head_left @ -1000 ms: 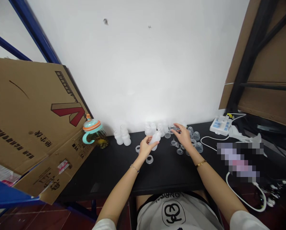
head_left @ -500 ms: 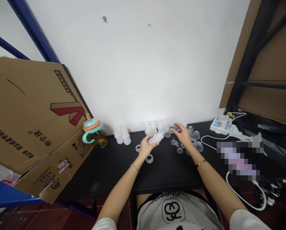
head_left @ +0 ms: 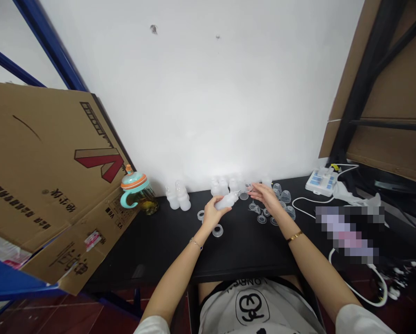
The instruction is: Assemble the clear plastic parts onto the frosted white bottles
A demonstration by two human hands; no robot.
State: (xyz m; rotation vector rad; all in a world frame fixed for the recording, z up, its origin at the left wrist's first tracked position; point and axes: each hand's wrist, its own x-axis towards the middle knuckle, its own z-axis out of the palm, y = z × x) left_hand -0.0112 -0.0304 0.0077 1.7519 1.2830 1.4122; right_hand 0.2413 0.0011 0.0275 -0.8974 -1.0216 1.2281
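In my left hand is a small white feeding bottle, tilted so its clear nipple end points right. My right hand is just right of that end, its thumb and fingertips closed around a clear dome cap; the grip is partly hidden. A clear round piece shows below the cap. Several clear nipples lie beneath my right hand, with more dome caps to its right. White collar rings lie near my left wrist.
White bottles stand along the wall at left, and more bottles stand behind my left hand. A teal-lidded jug is beside a large cardboard box. At right are a power strip and white cables on the black table.
My right hand has shifted slightly right and toward me, its fingers straighter. The dome cap at its fingertips has moved a little down and left. My left hand keeps its hold on the bottle.
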